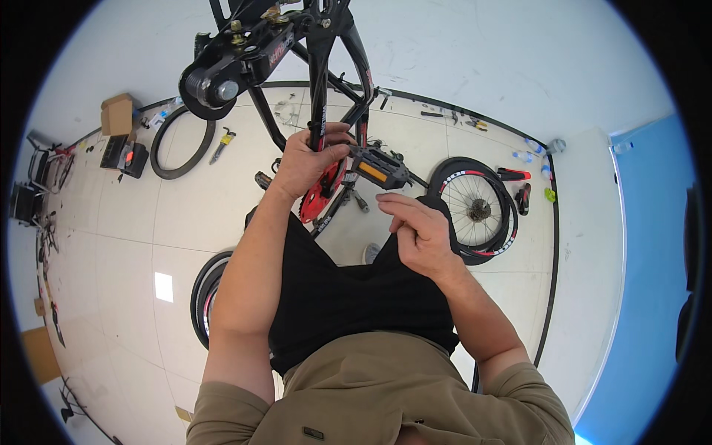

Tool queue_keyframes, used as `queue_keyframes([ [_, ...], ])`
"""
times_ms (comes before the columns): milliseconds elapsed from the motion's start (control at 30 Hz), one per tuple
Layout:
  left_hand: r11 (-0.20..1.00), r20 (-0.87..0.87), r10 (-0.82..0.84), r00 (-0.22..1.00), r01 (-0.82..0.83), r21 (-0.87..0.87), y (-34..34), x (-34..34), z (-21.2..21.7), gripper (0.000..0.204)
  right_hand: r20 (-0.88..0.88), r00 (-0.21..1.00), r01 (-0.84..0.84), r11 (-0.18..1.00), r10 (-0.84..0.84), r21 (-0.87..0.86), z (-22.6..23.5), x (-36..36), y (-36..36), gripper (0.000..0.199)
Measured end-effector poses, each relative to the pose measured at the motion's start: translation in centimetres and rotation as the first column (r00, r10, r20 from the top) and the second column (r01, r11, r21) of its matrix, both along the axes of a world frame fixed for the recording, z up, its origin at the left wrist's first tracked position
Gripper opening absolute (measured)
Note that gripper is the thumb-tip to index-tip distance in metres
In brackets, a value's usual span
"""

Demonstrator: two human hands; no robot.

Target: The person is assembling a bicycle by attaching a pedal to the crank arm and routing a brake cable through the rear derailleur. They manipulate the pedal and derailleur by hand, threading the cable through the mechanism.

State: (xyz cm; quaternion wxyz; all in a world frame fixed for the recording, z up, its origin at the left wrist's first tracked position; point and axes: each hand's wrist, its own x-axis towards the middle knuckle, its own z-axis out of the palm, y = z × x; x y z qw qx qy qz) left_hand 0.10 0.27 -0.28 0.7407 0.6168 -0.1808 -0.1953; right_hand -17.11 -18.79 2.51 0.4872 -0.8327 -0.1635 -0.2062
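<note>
In the head view, I judge the step in hand to be work on the pedal (pixel 380 169), near the red chainring (pixel 320 196): my left hand (pixel 308 159) curls by the frame (pixel 318 74) with its thumb at the pedal's end, though I cannot tell which it grips, while my right hand (pixel 419 230) hangs just short, fingers loosely apart, nothing visible in them. The next move seems to call for that hand to steady the pedal. By the walls, the box (pixel 117 116) and bottles (pixel 522 157) show no contents I can make out.
</note>
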Motion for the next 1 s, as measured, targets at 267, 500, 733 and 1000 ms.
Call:
queue_keyframes([
  [267,1.000,-0.001,0.023,1.000,-0.023,-0.001,0.0,-0.2,0.3,0.039,0.026,1.000,0.013,1.000,-0.013,-0.014,0.6,0.3,-0.9,0.042],
  [500,0.999,0.000,0.010,1.000,-0.010,0.033,0.1,-0.5,0.5,0.040,-0.405,0.858,0.295,0.949,-0.315,-0.113,-0.7,1.4,-2.9,0.064],
  [733,1.000,-0.013,0.013,1.000,-0.013,0.013,0.3,-0.3,0.4,0.040,-0.555,0.801,0.299,0.953,-0.223,0.049,-1.0,1.0,-3.5,0.068],
  [1000,1.000,-0.001,-0.023,1.000,0.023,-0.016,0.3,-0.1,0.1,0.040,-0.358,0.907,0.281,0.953,-0.224,0.115,-1.7,0.8,-2.1,0.071],
])
